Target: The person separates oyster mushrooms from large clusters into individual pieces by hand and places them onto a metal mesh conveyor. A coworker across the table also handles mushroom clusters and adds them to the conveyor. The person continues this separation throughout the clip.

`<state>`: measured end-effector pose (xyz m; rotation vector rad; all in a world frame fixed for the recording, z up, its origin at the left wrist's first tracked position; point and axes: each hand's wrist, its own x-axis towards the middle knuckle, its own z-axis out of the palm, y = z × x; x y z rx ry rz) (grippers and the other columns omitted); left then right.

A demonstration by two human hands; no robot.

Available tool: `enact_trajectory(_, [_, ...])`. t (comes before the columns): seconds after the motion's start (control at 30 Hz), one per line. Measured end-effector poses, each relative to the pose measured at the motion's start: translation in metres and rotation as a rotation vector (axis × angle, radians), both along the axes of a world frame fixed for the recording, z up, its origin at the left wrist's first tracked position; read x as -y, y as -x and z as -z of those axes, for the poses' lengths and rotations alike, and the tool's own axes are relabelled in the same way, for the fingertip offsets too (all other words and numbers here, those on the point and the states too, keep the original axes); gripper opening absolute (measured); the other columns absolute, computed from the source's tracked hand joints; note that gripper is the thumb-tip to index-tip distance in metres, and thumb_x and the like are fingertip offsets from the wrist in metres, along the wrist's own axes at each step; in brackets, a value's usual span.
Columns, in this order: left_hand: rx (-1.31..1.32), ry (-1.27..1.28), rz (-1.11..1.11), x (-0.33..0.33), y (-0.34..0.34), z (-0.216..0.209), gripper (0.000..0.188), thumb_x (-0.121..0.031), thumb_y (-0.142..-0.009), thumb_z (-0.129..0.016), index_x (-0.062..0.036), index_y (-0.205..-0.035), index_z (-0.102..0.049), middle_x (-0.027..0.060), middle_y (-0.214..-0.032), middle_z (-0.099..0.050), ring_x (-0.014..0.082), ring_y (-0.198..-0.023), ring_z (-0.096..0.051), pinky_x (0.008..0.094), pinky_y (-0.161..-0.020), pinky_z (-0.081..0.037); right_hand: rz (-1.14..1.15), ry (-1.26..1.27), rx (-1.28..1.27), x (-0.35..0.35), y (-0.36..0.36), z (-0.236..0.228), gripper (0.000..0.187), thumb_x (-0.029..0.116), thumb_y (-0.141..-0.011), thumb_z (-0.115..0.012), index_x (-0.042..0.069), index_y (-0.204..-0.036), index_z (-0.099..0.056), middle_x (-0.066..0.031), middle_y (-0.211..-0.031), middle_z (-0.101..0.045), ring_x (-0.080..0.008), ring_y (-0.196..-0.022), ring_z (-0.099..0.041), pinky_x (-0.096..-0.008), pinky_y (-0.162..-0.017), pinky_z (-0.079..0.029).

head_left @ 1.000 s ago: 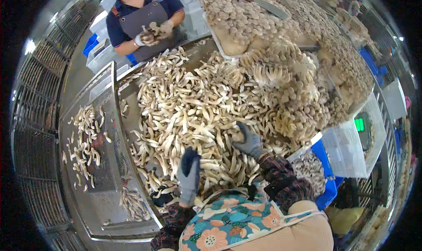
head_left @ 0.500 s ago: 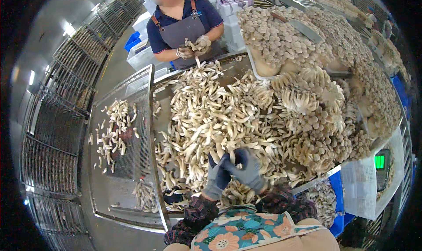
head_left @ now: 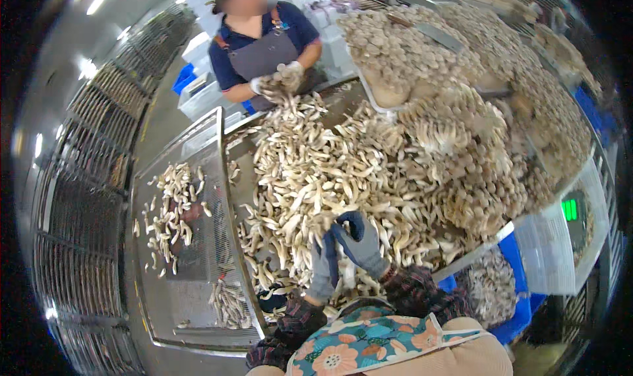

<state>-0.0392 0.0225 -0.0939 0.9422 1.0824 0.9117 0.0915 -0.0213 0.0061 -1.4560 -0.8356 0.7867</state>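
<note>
Over the mushroom pile (head_left: 310,178), near side: left hand (head_left: 323,265), right hand (head_left: 364,245), together; grasp, I can't tell; light pressure advised.

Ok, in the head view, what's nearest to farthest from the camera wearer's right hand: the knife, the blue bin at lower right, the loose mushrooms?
1. Loose mushrooms: right by the right hand.
2. Blue bin: off to the right.
3. Knife: far side, on the mushroom clusters.

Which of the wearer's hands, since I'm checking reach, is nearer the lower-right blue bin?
Right. The right hand is to the blue bin's left; the left hand is farther left.
</note>
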Motion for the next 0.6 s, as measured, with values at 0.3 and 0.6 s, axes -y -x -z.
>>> enact_trajectory(0.3, [-0.251, -0.645, 0.165, -0.018, 0.007, -0.071, 0.044, -0.016, -0.090, -0.055, 0.0048, -0.127, -0.043, 0.0147, -0.103, -0.057, 0.0279, -0.093, -0.055, 0.0383, -0.078, -0.045, 0.181, -0.073, -0.311, -0.027, -0.003, 0.015, 0.026, 0.011, -0.085, -0.063, 0.004, -0.111, -0.062, 0.0005, -0.086, -0.060, -0.0065, -0.076, -0.052, -0.0222, -0.068, -0.044])
enact_trajectory(0.6, [0.156, -0.337, 0.142, -0.017, 0.016, -0.017, 0.038, -0.036, -0.097, -0.042, -0.0082, -0.121, -0.053, 0.0100, -0.100, -0.059, 0.0238, -0.092, -0.058, 0.0359, -0.078, -0.049, -0.076, 0.034, 0.217, -0.006, 0.037, 0.035, 0.033, 0.026, -0.083, -0.069, 0.005, -0.107, -0.064, -0.0077, -0.082, -0.066, -0.0163, -0.069, -0.061, -0.0297, -0.064, -0.048])
